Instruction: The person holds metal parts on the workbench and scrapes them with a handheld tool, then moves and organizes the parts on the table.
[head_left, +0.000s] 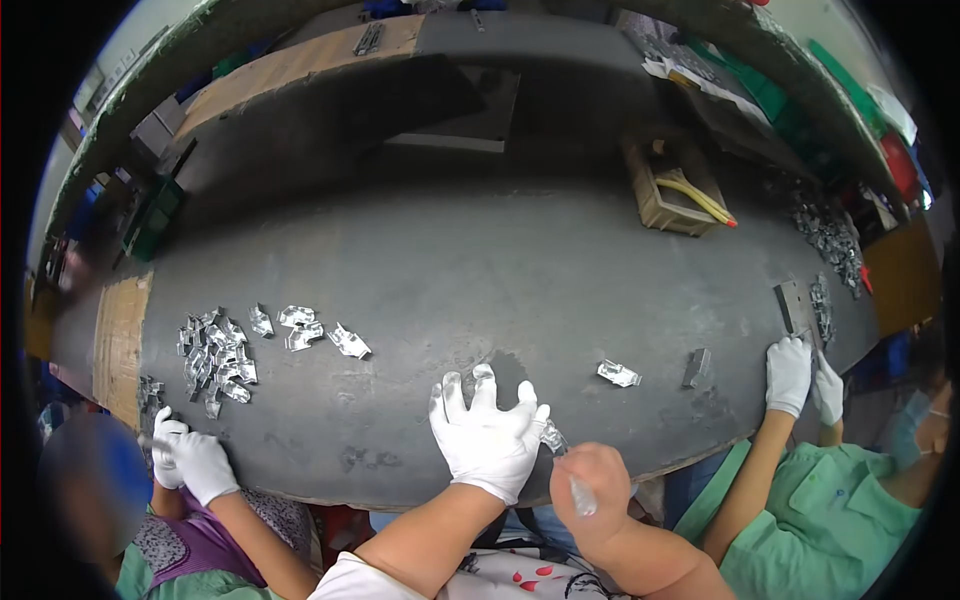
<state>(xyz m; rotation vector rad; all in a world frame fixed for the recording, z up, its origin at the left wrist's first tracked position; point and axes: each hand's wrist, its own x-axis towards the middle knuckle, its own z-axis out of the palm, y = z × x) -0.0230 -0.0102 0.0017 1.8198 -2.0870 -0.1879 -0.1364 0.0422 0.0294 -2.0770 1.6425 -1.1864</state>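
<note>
My left hand [487, 435], in a white glove, is over the dark table with its fingers spread. Beside its thumb is a small shiny metal piece [552, 436], partly hidden between my two hands. My right hand [590, 485] is bare and closed around a tool with a translucent handle [582, 497]; the tool's front end is at the metal piece. To the right lie one shiny metal part [619, 374] and a darker metal part [698, 368]. Several loose parts [298, 328] lie to the left, near a larger pile [215, 358].
Co-workers' gloved hands are at the left [195, 460] and at the right, by a metal block [795, 307]. A bin [675, 212] with a yellow-handled tool stands at the back right. More metal parts [830, 240] lie along the right side.
</note>
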